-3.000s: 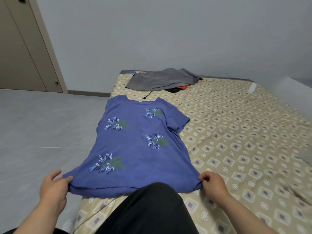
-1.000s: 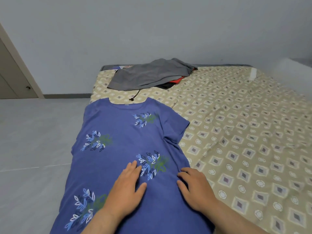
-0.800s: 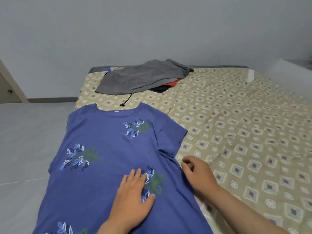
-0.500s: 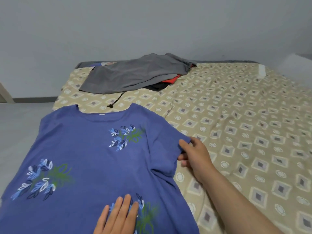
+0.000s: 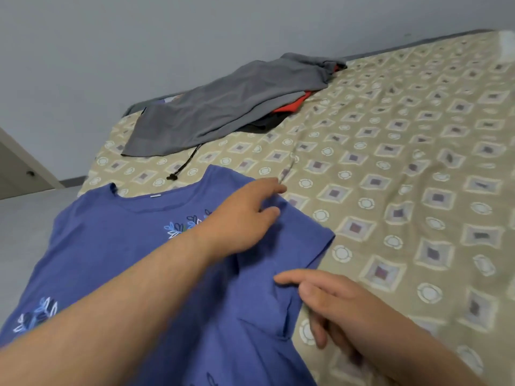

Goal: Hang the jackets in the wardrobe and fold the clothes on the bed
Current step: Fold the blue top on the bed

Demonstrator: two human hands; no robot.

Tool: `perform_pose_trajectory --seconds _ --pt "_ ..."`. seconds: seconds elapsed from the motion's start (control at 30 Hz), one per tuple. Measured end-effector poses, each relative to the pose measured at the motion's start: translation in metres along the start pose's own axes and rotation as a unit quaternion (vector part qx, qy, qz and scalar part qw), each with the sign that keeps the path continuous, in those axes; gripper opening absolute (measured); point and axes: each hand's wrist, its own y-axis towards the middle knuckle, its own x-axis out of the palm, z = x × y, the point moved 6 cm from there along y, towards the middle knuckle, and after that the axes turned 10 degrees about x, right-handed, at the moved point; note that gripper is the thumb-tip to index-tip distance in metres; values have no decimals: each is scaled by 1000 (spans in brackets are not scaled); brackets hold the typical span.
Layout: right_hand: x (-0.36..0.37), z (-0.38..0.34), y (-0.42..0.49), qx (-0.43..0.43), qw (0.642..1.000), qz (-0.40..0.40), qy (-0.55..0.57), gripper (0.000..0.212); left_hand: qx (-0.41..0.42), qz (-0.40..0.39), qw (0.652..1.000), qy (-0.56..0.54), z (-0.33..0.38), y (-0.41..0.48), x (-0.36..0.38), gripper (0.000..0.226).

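Observation:
A blue T-shirt with leaf prints lies flat, front up, on the near left part of the bed. My left hand reaches across it and rests on its right shoulder seam, fingers stretched out, thumb and forefinger on either side of a small ridge of cloth. My right hand lies at the shirt's right side under the short sleeve. Its forefinger touches the sleeve, and the other fingers spread on the sheet at the shirt's edge.
A heap of clothes lies at the far end of the bed: a grey garment with a black drawstring over red and black pieces. The bedsheet is beige with square patterns. Grey floor lies to the left, with a door corner.
My left hand has gone from the shirt's lower front up to its right shoulder. My right hand has let go of the sleeve hem and dropped to the shirt's side.

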Motion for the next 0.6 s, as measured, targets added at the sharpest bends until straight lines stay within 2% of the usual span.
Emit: perform_pose_trajectory --seconds 0.1,0.13,0.17,0.2,0.27,0.33,0.4,0.47,0.53,0.6 --pt "5 -2 1 -2 1000 -23 -9 29 -29 -168 983 71 -7 32 28 57" --pt "7 -5 2 -15 1000 -15 -9 34 -29 -204 974 95 -5 39 35 51" --pt "7 -7 3 -33 999 15 2 41 -25 -224 967 116 -4 45 39 34" --pt "4 -8 5 -55 996 69 26 45 -15 -222 967 126 -1 51 40 13" --pt "-12 -5 5 -80 967 209 120 29 -1 -177 978 113 7 65 37 21" --pt "-27 2 3 -76 931 300 195 13 -30 -105 994 11 13 76 33 22" --pt "-39 6 2 -56 918 335 204 17 -53 -47 994 -81 21 87 35 21" --pt "-50 7 1 -52 914 346 205 30 -51 -9 992 -112 31 99 41 20" --pt "-64 7 -1 -52 911 374 168 47 -32 7 996 -87 37 106 52 16" --pt "-76 10 0 -32 910 398 111 61 -20 -13 999 -29 35 106 66 10"
